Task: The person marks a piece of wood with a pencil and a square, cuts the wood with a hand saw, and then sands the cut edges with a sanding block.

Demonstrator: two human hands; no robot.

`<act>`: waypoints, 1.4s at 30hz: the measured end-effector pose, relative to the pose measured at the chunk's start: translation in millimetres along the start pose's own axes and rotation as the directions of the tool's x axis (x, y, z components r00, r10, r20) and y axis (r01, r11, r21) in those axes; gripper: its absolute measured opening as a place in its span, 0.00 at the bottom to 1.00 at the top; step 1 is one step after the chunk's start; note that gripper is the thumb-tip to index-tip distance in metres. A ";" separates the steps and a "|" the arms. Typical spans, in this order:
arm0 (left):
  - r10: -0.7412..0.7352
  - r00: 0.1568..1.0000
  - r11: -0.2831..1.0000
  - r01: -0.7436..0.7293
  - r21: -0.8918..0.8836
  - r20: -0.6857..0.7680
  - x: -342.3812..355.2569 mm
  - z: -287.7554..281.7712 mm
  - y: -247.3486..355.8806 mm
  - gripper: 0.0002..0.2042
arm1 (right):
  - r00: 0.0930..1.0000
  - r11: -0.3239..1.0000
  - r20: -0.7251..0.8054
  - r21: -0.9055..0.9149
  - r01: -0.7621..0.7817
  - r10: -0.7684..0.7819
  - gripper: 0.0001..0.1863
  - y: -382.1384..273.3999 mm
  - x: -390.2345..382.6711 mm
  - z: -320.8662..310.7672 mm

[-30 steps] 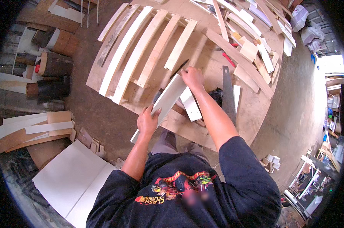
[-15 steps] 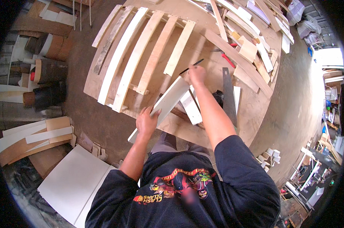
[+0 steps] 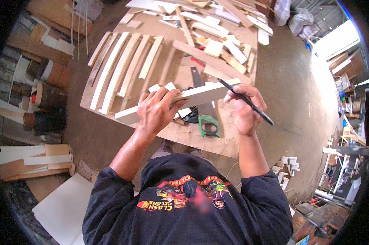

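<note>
A white-faced wooden board (image 3: 207, 95) is held up over the near part of the worktable. My left hand (image 3: 156, 107) is closed around its left half, thumb below and fingers over the top edge. Beside the board's right end, my right hand (image 3: 249, 108) pinches a black pen (image 3: 249, 102), whose upper end lies over the board's corner. Whether those fingers also touch the board, I cannot tell. Below the board lies a handsaw (image 3: 202, 127) with a green handle, its blade partly hidden behind the board. Short white pieces and something black, partly covered, lie behind my left hand.
A slatted wooden frame (image 3: 121, 67) lies on the left of the worktable (image 3: 227, 143). Loose wood strips and offcuts (image 3: 215, 48) pile up at the far right, near a red-handled tool (image 3: 197, 61). White panels (image 3: 64, 208) stand on the floor at left.
The board has been raised and turned from a steep slant to nearly crosswise. My right hand has drawn back rightward with the pen, and my left hand has shifted up along with the board.
</note>
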State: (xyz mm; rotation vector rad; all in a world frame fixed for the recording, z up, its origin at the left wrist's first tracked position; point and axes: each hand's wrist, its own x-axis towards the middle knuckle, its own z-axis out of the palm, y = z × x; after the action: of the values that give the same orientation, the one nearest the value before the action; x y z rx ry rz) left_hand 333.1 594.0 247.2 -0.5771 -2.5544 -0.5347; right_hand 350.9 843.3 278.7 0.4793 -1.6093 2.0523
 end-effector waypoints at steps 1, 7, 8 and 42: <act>0.039 0.999 0.999 -0.039 0.008 -0.016 8.2 -12.0 17.5 0.17 | 0.999 0.987 0.021 -0.156 0.040 -0.037 0.08 -25.1 -5.0 -6.4; 0.257 0.963 0.962 -0.263 -0.068 -0.087 39.7 -59.6 96.2 0.20 | 0.847 0.727 0.335 -0.439 0.528 -0.413 0.05 -95.1 -21.1 -39.6; 0.277 0.956 0.955 -0.285 -0.079 -0.097 43.0 -66.4 103.8 0.20 | 0.844 0.710 0.331 -0.457 0.535 -0.422 0.05 -107.4 -22.5 -40.8; 0.584 0.811 0.779 -0.575 -0.251 -0.046 43.4 -157.2 76.5 0.23 | 0.797 0.452 0.505 -0.657 0.604 -0.331 0.14 -180.2 -52.4 40.5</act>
State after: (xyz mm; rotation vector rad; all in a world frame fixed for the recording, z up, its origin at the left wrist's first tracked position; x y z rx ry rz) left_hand 390.1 598.8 418.0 -1.4164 -2.1695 -0.6232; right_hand 495.8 829.8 403.9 0.8081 -2.0612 0.6925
